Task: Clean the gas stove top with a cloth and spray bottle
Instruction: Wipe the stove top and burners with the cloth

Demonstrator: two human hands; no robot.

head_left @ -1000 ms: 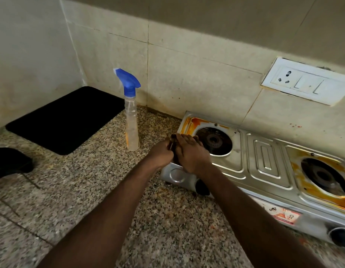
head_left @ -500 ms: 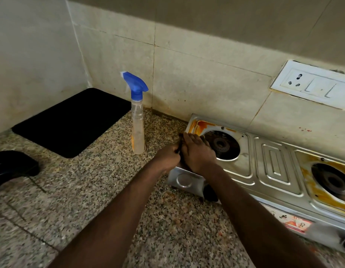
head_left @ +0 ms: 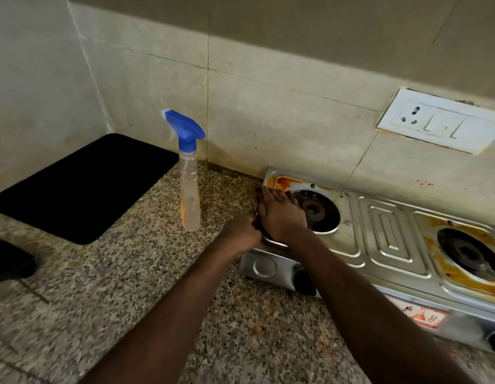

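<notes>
Head view. Wiping step, at the front left corner of the stove (head_left: 390, 236). Hands together there: right hand (head_left: 282, 214) flat on a dark cloth (head_left: 257, 217), fingers straight, pressing down; left hand (head_left: 240, 231) curled, pinching the cloth's edge just beside it. Only a thin strip of cloth on show between the hands.

Likely early in the job: orange crust by the left burner (head_left: 315, 212), lots more round the right burner (head_left: 468, 253). Next move, at a guess: hard rubbing toward the stove's back left corner, then a reach for the bottle (head_left: 189, 195), upright on the counter (head_left: 130, 273) near the stove's left edge, not touched.

Stove of shiny steel, raised ribs in the middle, round holes for burners. Cloth thin and soft-looking. Bottle of clear plastic, tall and slim, blue trigger top. Counter of speckled stone, hard. Flat black mat (head_left: 83, 187) in the counter's back left corner.
</notes>
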